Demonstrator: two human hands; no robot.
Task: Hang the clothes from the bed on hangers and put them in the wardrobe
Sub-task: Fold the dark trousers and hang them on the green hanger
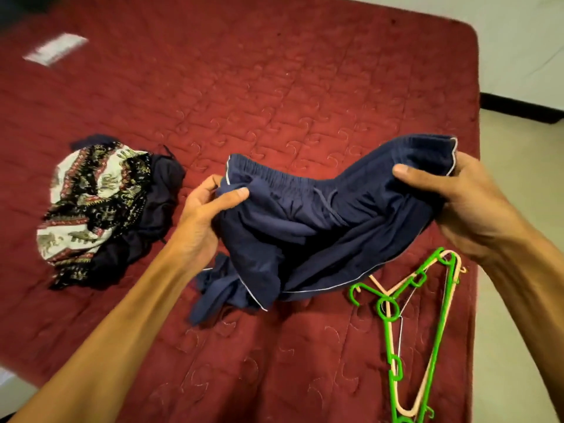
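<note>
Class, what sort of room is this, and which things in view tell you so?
Most likely a bedroom: a bed with a red quilted cover, clothes piled on it, and plastic hangers lying there too.

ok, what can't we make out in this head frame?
Wardrobe: outside the head view.
Green hanger and peach hanger: head view's bottom edge cuts their lower ends; count unclear.
White patch on the bed: motion-blurred, unidentifiable.
Dark cloth: mostly under the patterned garment; number of pieces unclear.
Right hand: fingers hidden behind the navy shorts.
</note>
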